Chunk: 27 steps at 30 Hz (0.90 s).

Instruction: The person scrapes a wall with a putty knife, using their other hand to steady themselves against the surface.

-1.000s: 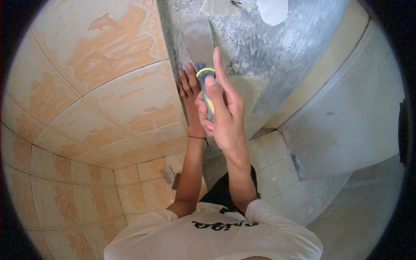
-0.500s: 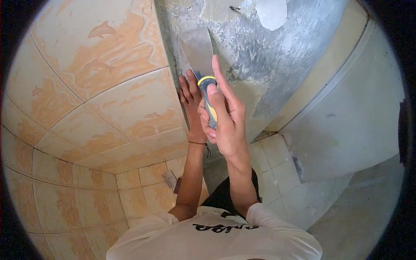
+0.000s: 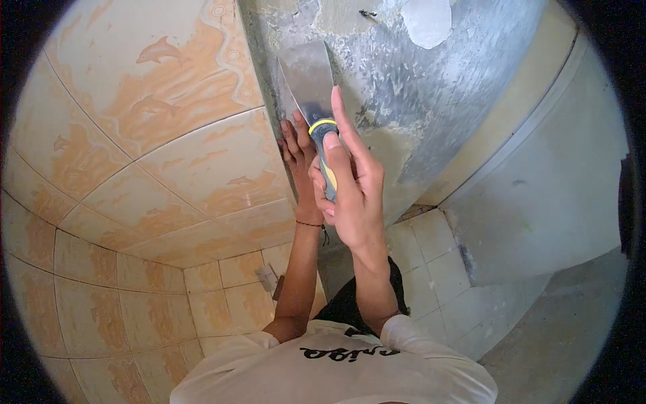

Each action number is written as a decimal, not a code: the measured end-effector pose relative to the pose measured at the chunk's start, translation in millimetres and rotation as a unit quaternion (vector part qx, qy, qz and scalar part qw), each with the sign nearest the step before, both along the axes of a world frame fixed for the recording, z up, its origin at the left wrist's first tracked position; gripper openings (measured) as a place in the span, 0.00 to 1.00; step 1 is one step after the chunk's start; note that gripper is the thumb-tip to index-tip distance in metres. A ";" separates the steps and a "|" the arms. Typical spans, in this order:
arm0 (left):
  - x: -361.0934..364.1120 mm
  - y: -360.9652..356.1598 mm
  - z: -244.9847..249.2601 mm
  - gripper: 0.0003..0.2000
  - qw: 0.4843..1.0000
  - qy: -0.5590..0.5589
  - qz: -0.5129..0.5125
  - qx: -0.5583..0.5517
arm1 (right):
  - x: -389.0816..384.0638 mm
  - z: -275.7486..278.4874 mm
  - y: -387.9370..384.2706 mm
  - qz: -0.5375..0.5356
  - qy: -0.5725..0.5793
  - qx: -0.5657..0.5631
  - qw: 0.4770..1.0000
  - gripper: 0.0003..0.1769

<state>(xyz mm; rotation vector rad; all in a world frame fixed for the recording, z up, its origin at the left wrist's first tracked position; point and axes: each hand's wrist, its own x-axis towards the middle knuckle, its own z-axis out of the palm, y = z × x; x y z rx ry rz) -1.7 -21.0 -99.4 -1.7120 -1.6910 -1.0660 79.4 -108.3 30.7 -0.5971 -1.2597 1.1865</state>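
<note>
Both my arms reach up to the corner where the grey wall (image 3: 431, 87) meets the tiles (image 3: 168, 155). My left hand (image 3: 299, 151) lies flat and open against that corner, fingers up. Just beside it my right hand (image 3: 353, 182) grips the scraper (image 3: 308, 74) by its handle, forefinger stretched straight, blade against the wall.

The putty knife (image 3: 308, 79) has a broad, tapering steel blade, dull and smeared with grey. Its dark handle carries a yellow band, with more yellow along the grip. It points upward, blade laid against the grey plastered wall (image 3: 417, 87) just beside the orange tiles (image 3: 202, 155), handle clasped in the right hand (image 3: 353, 192).
</note>
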 end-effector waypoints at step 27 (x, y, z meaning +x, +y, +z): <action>2.4 -3.9 5.3 0.29 1.000 0.009 0.005 0.026 | 0.9 -2.1 0.5 0.024 0.027 -0.021 0.999 0.28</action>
